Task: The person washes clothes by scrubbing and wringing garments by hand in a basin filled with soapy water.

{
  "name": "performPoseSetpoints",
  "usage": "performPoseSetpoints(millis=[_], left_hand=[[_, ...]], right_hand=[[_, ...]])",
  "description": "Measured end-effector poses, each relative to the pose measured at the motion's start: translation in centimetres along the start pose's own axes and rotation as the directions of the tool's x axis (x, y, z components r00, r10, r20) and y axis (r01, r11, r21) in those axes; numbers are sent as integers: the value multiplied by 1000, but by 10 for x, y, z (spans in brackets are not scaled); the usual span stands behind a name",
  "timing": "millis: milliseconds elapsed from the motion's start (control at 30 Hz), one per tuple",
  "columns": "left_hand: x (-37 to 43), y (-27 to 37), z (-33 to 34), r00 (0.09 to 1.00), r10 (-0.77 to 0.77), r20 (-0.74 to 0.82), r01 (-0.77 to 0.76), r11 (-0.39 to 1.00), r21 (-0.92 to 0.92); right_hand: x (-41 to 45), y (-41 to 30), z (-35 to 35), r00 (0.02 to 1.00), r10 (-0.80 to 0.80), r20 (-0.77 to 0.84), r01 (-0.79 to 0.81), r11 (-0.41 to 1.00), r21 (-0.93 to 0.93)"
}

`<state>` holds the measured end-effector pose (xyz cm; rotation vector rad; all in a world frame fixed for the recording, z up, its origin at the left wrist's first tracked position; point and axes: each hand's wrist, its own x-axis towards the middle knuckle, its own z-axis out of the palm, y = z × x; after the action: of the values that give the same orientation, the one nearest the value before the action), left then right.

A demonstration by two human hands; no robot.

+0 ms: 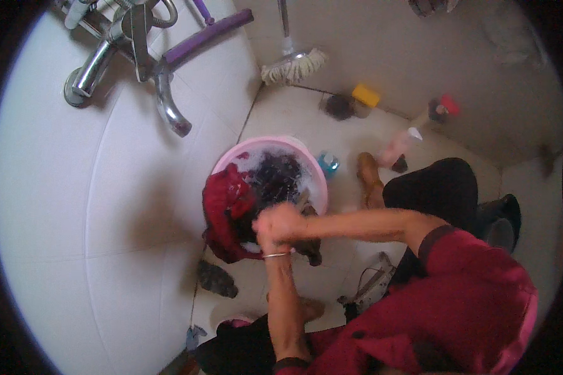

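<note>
A pink plastic basin (322,187) stands on the tiled floor, with foamy water and dark wet cloth (277,176) in it. Red and black wet cloth (223,201) hangs over its left rim. My two hands are together above the basin's near side, blurred. My left hand (266,236), with a bangle at the wrist, comes up from below; my right hand (286,220) comes in from the right and lies over it. Whether cloth is between them cannot be made out. A dark brownish cloth (312,248) hangs over the near right rim beside them.
A chrome wall faucet (171,105) and a purple squeegee (211,35) are at upper left. A string mop (294,65) leans behind the basin. A blue-green container (328,163) stands right of it; a yellow object (366,95) lies farther back. A dark brush-like object (217,279) lies near the left wall.
</note>
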<state>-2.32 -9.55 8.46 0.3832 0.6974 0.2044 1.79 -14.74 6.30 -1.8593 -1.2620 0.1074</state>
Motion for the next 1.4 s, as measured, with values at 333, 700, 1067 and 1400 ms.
performPoseSetpoints(millis=[333, 700, 1067, 1400], left_hand=[[-10, -2, 25, 992, -96, 79, 99, 995, -26], [7, 6, -17, 995, -82, 50, 88, 987, -134], [14, 0, -10, 984, -164, 63, 172, 976, -136], [13, -7, 2, 989, -100, 106, 111, 989, -100]], right_hand=[[47, 57, -43, 870, 437, 227, -470, 875, 119], [-8, 195, -113, 73, 849, 524, -740, -306, 599], [-14, 200, -99, 280, 807, 520, -546, -311, 778], [-22, 207, -92, 356, 881, 312, -635, -17, 772]])
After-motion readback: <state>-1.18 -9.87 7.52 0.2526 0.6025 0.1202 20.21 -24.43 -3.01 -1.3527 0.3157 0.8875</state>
